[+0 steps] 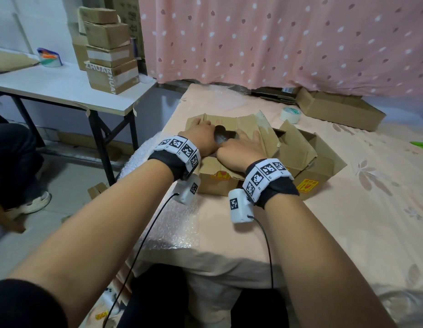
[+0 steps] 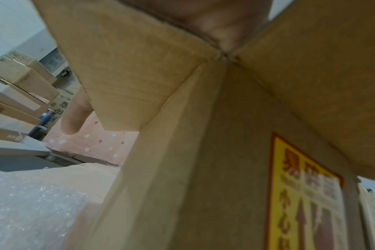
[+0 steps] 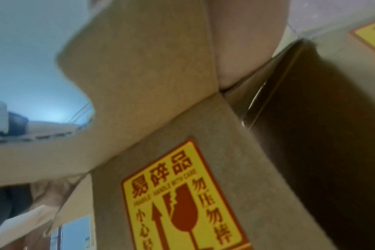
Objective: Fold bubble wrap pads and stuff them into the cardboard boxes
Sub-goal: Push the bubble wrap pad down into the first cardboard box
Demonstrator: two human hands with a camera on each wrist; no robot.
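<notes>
A: Wrap [image 1: 221,138] sits down inside the open box [image 1: 220,183] on the bed [image 1: 347,209], directly under both hands.

B: Which is nearer?

A: Equal. Left hand [image 1: 202,138] and right hand [image 1: 241,150] press flat-fingered, probably gripping nothing; fingertips are hidden.

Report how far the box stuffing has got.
Done: nothing clearly finished. In hand: both hands, left hand and right hand, reach into the near cardboard box, apparently pressing wrap down inside; their fingers are hidden. Left: the second box beside it stands open, contents unseen, and bubble wrap sheets still lie on the table edge.
</notes>
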